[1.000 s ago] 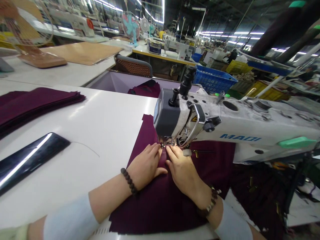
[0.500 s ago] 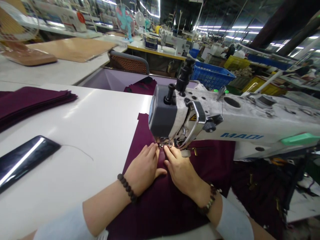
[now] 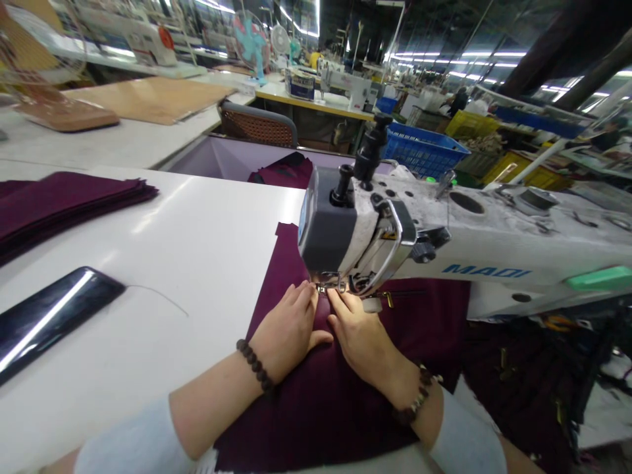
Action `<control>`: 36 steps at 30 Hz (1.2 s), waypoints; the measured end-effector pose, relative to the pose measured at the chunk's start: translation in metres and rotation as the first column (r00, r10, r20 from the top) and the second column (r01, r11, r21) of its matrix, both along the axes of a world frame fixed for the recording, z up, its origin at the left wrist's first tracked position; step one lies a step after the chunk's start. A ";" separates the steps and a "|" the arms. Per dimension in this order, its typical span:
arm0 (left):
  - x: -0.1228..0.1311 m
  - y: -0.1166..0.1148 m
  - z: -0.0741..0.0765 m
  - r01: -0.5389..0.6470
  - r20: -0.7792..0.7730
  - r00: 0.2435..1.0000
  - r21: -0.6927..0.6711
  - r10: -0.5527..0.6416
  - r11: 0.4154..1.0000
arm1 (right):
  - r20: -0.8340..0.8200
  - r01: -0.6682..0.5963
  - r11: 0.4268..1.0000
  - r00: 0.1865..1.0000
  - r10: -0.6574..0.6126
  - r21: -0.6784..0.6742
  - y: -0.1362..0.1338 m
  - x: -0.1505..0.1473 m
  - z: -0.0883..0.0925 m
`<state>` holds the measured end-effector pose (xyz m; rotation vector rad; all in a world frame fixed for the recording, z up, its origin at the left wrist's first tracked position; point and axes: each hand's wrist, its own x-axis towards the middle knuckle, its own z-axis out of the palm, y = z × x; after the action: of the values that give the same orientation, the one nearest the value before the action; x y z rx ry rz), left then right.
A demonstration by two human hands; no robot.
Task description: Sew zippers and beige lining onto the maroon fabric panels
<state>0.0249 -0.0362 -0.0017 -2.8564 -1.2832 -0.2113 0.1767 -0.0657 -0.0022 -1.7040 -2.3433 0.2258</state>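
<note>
Beneath the head of a white sewing machine (image 3: 328, 230) lies a dark maroon fabric piece (image 3: 306, 408). My left hand (image 3: 289, 329) rests flat on it, fingertips beside the presser foot (image 3: 322, 288) and thumb stretched toward the right. On the other side of the foot, my right hand (image 3: 363, 336) presses the cloth with its fingers extended. Neither hand grips anything. A zipper with a gold pull (image 3: 390, 299) runs across the fabric just right of the machine head. The needle point is too small to make out.
A stack of maroon cloth pieces (image 3: 69, 204) and a glossy black phone-like object (image 3: 59, 322) lie on the white table (image 3: 207, 230) at left. Behind stand a chair (image 3: 257, 125) and a blue basket (image 3: 424, 148). More dark cloth with zippers (image 3: 513, 375) hangs at right.
The whole view has shifted slightly, with things appearing a little further right. Both hands keep their place flat on the fabric beside the presser foot. The machine's thread lever area looks changed.
</note>
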 end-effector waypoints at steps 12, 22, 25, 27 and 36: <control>-0.001 0.010 0.001 0.009 0.105 0.994 -0.024 -0.007 1.000 | 0.004 -0.033 0.999 0.999 0.033 0.035 0.010 0.003 -0.003; -0.001 0.011 0.002 0.033 0.113 0.993 0.003 -0.033 0.999 | 0.020 -0.046 0.999 0.999 0.046 0.025 0.011 0.003 -0.003; 0.000 0.011 0.004 0.026 0.079 0.997 -0.006 -0.026 1.000 | 0.027 -0.045 0.999 0.999 0.044 0.023 0.011 0.003 -0.003; 0.000 0.011 0.005 0.022 0.072 0.997 -0.013 -0.021 1.000 | 0.030 -0.034 0.999 0.999 0.033 0.031 0.011 0.002 -0.003; -0.003 0.011 -0.002 0.045 0.132 0.990 -0.004 -0.044 0.999 | 0.007 -0.023 0.999 1.000 0.023 0.035 0.011 0.001 -0.003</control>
<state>0.0221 -0.0250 -0.0041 -2.9228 -1.2431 -0.4042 0.1778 -0.0550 -0.0054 -1.6645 -2.3588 0.1815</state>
